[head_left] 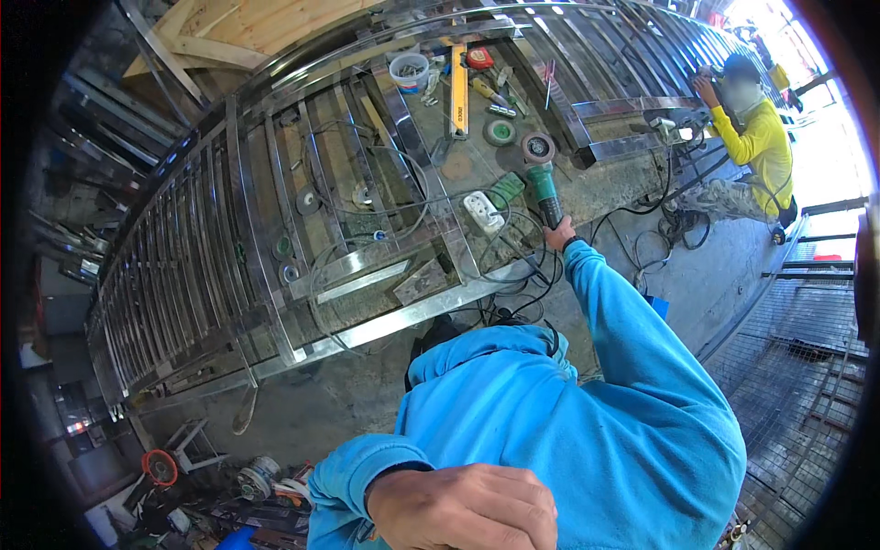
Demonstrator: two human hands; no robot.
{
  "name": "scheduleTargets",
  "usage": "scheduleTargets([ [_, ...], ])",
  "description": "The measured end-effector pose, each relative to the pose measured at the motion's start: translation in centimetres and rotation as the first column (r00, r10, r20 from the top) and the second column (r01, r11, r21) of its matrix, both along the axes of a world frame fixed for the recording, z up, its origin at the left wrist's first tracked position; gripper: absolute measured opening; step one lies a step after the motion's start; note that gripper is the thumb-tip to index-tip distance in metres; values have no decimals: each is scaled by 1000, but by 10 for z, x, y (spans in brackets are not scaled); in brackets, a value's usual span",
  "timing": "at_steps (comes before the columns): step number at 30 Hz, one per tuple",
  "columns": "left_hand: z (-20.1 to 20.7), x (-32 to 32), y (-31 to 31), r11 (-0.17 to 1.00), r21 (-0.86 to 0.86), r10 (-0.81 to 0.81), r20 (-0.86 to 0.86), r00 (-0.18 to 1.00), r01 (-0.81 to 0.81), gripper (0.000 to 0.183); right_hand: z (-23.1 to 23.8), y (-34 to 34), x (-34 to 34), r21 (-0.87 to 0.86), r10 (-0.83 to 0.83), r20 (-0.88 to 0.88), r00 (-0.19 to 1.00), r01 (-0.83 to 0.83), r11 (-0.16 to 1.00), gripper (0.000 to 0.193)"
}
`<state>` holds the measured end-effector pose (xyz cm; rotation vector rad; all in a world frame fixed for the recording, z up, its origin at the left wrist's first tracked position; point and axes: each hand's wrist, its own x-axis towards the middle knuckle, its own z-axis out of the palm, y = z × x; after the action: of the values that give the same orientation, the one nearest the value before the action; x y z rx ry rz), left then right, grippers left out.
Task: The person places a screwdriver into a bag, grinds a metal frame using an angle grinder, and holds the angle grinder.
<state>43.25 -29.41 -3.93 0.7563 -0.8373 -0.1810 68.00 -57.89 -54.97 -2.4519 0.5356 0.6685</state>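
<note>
Right of centre, the right hand (558,234) grips the green angle grinder (544,187) by its tail — disc (538,148) face-up, probably to clear the counter (596,188) — while the left hand (472,509) curls its fingers at bottom centre, contents impossible to tell.

Floor (715,275) is grey, worn-looking concrete, with a dark seam curving along its right side. Past that, a wire mesh (779,376) fills lower right; can't tell if it lies flat or leans. Strong daylight floods in through a wide opening (825,128) upper right, crossed by dark bars (830,206). Left side is dim: metal lengths (128,115) stacked, pale wood boards (234,32) behind. Lower left: orange-rimmed wheel (159,467) beside a metal frame (194,445), general clutter around.
</note>
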Motion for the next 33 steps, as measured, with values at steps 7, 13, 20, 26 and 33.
scheduleTargets([
  [7,3,16,10,989,147,36,-409,912,27,13,-7,-4,3,55,25,26,999,-27,998,82],
  [13,19,37,0,992,49,129,-334,934,-119,21,-39,-32,14,94,18,55,998,-23,995,79],
  [20,-40,25,18,919,360,247,-213,945,-159,25,-5,-11,2,116,5,26,1000,-8,993,89],
  [26,-113,7,42,433,840,576,22,817,-328,37,72,24,-13,-294,108,-52,993,-118,948,81],
  [33,-118,4,57,150,902,708,189,681,-406,42,28,11,6,-93,126,107,986,-116,989,74],
])
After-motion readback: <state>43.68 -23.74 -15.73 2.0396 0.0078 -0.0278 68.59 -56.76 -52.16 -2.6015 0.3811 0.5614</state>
